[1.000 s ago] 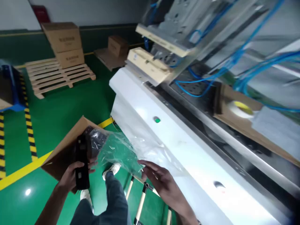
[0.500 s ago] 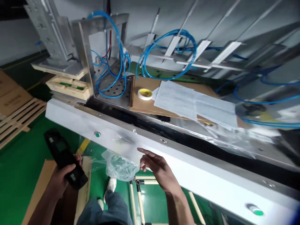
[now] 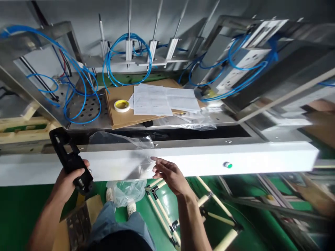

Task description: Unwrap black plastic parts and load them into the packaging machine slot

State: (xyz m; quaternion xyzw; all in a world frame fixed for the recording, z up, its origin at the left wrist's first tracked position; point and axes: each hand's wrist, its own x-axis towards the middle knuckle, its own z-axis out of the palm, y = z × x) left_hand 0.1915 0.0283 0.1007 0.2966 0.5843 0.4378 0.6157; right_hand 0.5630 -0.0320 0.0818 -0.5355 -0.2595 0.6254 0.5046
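Left hand (image 3: 68, 181) grasping black plastic part (image 3: 70, 160), now raised before white machine rail (image 3: 183, 161); right hand (image 3: 170, 174) pinching clear bag (image 3: 125, 164) against rail; bag drawn up since.

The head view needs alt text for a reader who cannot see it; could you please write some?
A person's left hand grips a black plastic part while the right hand pinches a clear plastic bag draped over a white machine rail; behind lie cardboard, papers and blue tubing.
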